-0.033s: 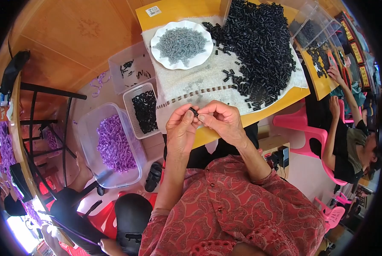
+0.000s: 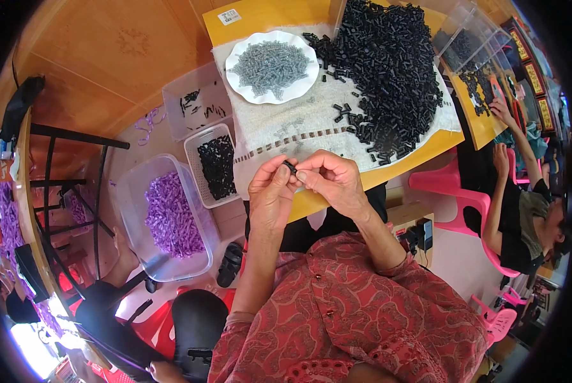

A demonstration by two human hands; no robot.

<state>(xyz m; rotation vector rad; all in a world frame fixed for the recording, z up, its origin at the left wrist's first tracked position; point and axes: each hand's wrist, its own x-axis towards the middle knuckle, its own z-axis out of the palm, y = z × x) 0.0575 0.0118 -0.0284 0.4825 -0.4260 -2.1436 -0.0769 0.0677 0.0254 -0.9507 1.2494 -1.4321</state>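
Between the fingertips of my left hand point(image 2: 272, 191) is a small black tube-shaped plastic piece point(image 2: 290, 167), held over the table's near edge. My right hand point(image 2: 334, 185) is closed in a pinch against the right end of that piece. Whatever sits between the right thumb and finger is hidden. Beyond my hands a white cloth point(image 2: 260, 118) covers the tabletop. A large heap of similar black pieces point(image 2: 394, 76) lies on it to the right. At the back left stands a white scalloped plate point(image 2: 235, 86) piled with small clear grey plastic pieces point(image 2: 272, 67).
Left of the table are a white basket point(image 2: 192, 150) of black parts, a clear bin point(image 2: 129, 210) of purple strips, and a shallow clear tray point(image 2: 171, 96). A pink chair point(image 2: 449, 185) stands at right, near another person's arm point(image 2: 525, 143). Someone's knee point(image 2: 200, 325) shows lower left.
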